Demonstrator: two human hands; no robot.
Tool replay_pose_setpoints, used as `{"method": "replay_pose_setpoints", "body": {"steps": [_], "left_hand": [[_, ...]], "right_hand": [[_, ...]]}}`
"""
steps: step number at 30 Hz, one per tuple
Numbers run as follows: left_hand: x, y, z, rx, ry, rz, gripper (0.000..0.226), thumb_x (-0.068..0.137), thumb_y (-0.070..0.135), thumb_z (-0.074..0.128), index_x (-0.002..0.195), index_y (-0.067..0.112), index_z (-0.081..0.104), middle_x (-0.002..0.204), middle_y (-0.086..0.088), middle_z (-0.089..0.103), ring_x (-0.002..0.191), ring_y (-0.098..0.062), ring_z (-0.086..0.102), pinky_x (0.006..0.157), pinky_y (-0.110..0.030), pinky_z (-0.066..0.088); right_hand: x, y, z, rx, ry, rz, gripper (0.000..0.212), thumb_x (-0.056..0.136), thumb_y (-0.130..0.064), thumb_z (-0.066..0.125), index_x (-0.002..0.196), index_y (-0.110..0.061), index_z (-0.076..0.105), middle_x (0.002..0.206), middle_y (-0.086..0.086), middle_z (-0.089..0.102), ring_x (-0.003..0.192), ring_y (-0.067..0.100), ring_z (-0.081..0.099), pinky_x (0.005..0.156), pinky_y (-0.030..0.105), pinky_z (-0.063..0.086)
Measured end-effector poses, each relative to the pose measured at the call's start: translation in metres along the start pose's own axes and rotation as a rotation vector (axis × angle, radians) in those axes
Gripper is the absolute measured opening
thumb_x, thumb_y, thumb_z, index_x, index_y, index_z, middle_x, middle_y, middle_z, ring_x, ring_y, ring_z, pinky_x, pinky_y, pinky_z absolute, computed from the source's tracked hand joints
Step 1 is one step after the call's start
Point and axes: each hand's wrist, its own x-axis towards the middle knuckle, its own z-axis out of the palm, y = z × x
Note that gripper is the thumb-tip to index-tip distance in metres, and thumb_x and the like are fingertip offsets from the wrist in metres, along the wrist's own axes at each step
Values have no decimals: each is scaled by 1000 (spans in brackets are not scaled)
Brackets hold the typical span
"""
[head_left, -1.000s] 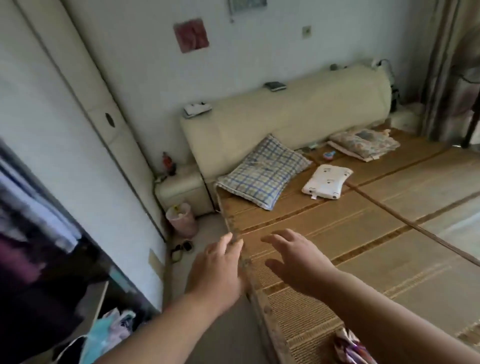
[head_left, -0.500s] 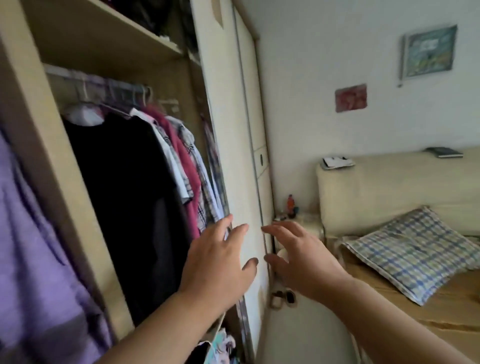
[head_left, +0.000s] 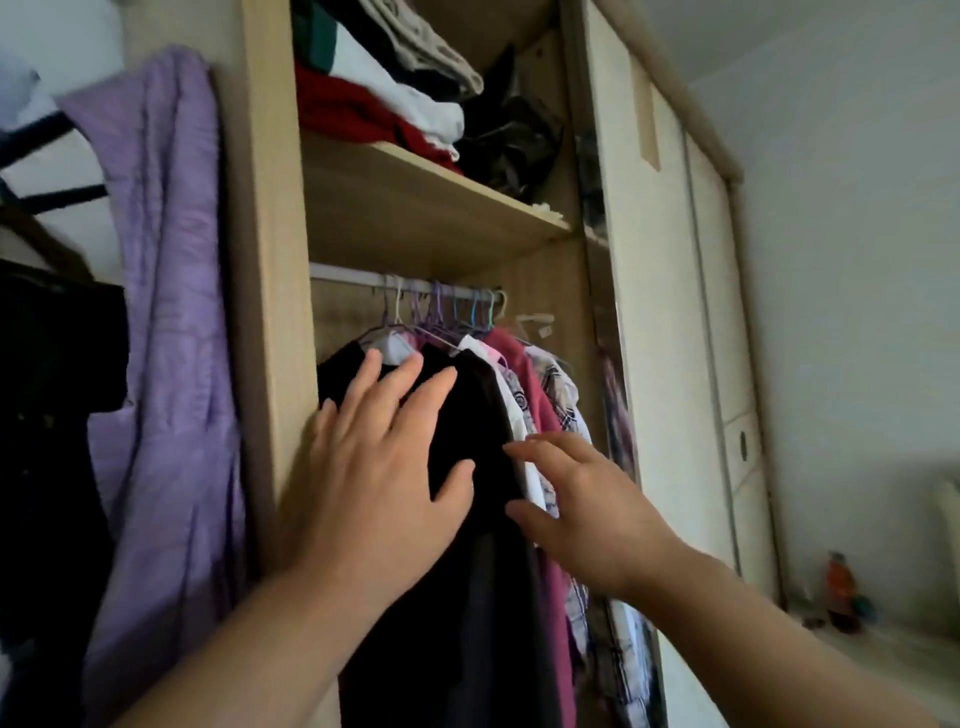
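An open wooden wardrobe (head_left: 270, 291) fills the view. Several garments hang from its rail (head_left: 358, 276) on coloured hangers: a black garment (head_left: 467, 415) at the left, then white, dark pink (head_left: 524, 374) and checked shirts. My left hand (head_left: 384, 457) is raised in front of the black garment with fingers spread and straight, holding nothing. My right hand (head_left: 587, 499) reaches toward the black garment's right edge, fingers extended, thumb below; whether it touches the cloth cannot be told.
A shelf (head_left: 436, 208) above the rail carries folded red, white and dark clothes. A purple garment (head_left: 166, 322) hangs outside the wardrobe's left panel. Sliding cream doors (head_left: 670, 332) stand to the right. A bottle (head_left: 839, 587) sits on a low surface at the far right.
The view swung from the bed up and left to the wardrobe. Both hands rose and moved in toward the hanging black garment, staying empty.
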Motion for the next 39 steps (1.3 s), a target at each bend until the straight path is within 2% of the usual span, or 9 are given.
{"method": "replay_pose_setpoints", "body": {"steps": [3,5,10,15,19,23,28,33,39], "left_hand": [[30,-20,-2,132,161,-12,65,69,31,61,132,14,52,139,-9,50,136,-34,35,104,-51,34],[51,-29,-5,276,182,-49,64,70,28,60,132,13,52,142,-10,48,138,-34,32,103,-55,33],[74,-34,-3,626,98,-134,70,72,32,70,136,14,47,149,-15,36,140,-37,24,104,-60,28],[71,-37,7,846,136,-122,69,72,42,54,134,13,51,148,-19,36,139,-39,25,103,-57,27],[73,-34,8,916,120,-148,69,70,45,48,130,13,56,144,-17,43,138,-39,27,102,-58,29],[74,-30,9,958,82,-195,67,67,43,55,128,15,58,142,-15,46,139,-39,26,104,-57,29],[74,-32,11,995,66,-210,64,66,43,58,124,16,61,138,-14,49,140,-38,24,105,-56,27],[75,-31,10,1015,55,-234,60,66,43,56,120,17,63,135,-14,52,140,-38,24,104,-57,30],[74,-30,10,1000,55,-229,54,66,39,57,114,16,67,131,-15,55,139,-39,28,102,-56,31]], "right_hand": [[44,27,11,56,-44,-93,55,86,-46,55,138,-37,38,138,-10,40,127,11,41,106,34,37],[77,42,18,81,-65,-139,55,86,-47,55,137,-37,38,137,-8,41,126,14,43,103,38,40],[157,69,42,95,-118,-201,62,85,-46,57,141,-29,36,136,2,43,124,25,46,101,38,41],[223,79,74,141,-178,-196,66,88,-40,57,143,-13,33,141,11,41,129,27,40,106,33,35],[259,82,94,175,-241,-141,45,91,-27,56,127,-3,45,130,17,51,120,31,48,98,33,38],[282,72,108,217,-230,-25,39,94,-10,43,132,1,44,125,22,57,114,33,55,93,35,42],[296,63,116,293,-254,59,40,93,-9,42,132,-1,44,132,21,52,121,34,50,99,39,40],[301,72,110,304,-136,23,29,92,-3,40,117,-2,55,118,21,61,108,35,58,87,38,46],[299,76,86,289,-107,5,26,90,-2,43,111,1,57,112,23,63,104,37,59,84,39,47]]}}
